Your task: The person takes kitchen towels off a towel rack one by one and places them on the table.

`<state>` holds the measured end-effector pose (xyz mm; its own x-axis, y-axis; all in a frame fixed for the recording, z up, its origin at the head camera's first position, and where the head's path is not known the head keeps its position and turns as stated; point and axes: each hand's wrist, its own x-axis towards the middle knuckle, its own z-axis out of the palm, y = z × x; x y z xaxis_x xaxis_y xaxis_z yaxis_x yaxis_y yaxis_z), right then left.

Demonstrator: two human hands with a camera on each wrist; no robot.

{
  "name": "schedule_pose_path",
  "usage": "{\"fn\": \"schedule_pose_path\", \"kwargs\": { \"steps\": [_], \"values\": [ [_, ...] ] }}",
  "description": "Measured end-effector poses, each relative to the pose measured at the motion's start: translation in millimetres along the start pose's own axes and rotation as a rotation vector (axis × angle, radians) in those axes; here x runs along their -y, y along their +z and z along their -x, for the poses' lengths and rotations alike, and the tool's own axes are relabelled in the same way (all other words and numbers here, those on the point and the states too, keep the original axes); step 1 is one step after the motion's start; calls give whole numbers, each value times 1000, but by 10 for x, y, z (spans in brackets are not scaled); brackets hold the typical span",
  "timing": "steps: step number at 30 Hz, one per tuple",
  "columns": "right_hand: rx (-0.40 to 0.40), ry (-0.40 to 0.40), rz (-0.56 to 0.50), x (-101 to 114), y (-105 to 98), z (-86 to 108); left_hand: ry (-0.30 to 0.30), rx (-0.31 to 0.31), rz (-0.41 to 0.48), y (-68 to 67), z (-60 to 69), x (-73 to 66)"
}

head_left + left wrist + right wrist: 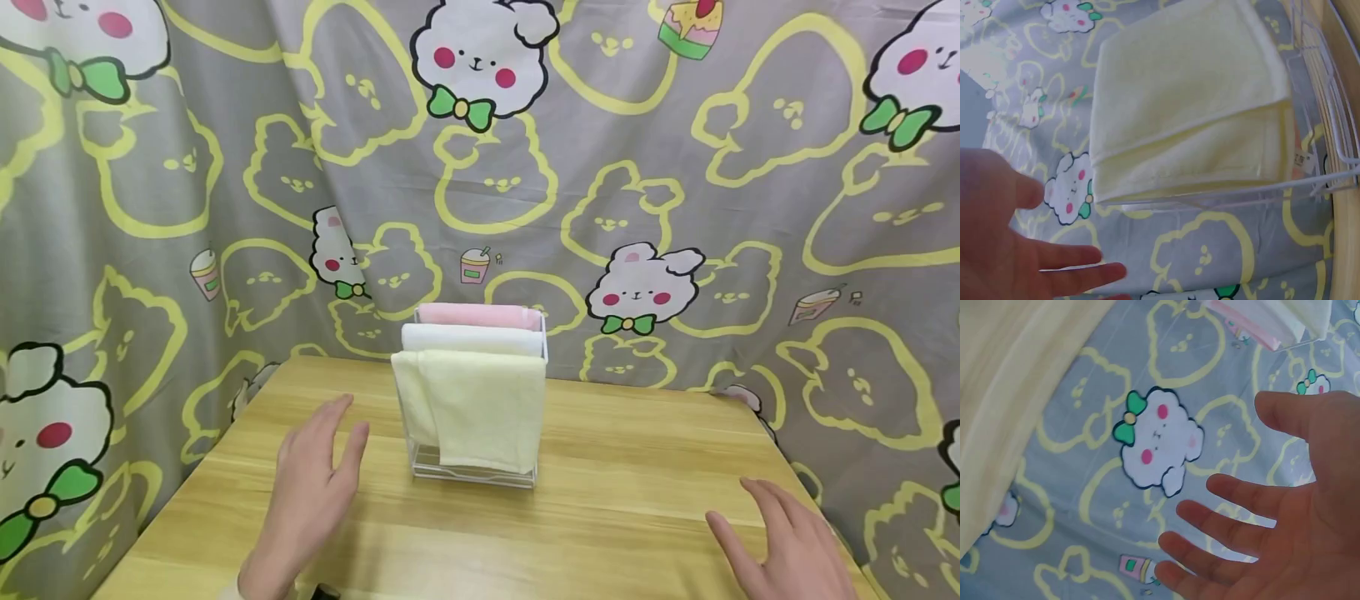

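Observation:
A white wire rack (474,478) stands upright on the table with three towels draped over it. The front towel is pale yellow (487,408), folded over the nearest bar. Behind it hang a white towel (472,338) and a pink towel (480,316). My left hand (311,483) is held to the left of the rack, apart from it, fingers extended and holding nothing. In the left wrist view the yellow towel (1191,94) is close by that hand. Farther off, my right hand (787,542) is at the right front, fingers spread, touching nothing.
The wooden table (637,475) runs back to a grey patterned curtain (750,208) behind and at both sides. A small dark object (325,592) shows at the bottom edge beside the left wrist.

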<state>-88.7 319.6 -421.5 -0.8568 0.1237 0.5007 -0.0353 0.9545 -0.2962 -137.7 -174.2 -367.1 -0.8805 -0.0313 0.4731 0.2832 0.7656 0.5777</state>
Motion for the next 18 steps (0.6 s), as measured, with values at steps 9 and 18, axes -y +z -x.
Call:
{"fn": "schedule_pose_path", "kwargs": {
  "steps": [9, 18],
  "values": [
    [32, -79, -71, 413, -154, -167, -18, -176, 330, 109, -230, 37],
    [-19, -214, -186, 873, -221, -353, -73, -164, 582, 296, -422, 68]
  ]
}}
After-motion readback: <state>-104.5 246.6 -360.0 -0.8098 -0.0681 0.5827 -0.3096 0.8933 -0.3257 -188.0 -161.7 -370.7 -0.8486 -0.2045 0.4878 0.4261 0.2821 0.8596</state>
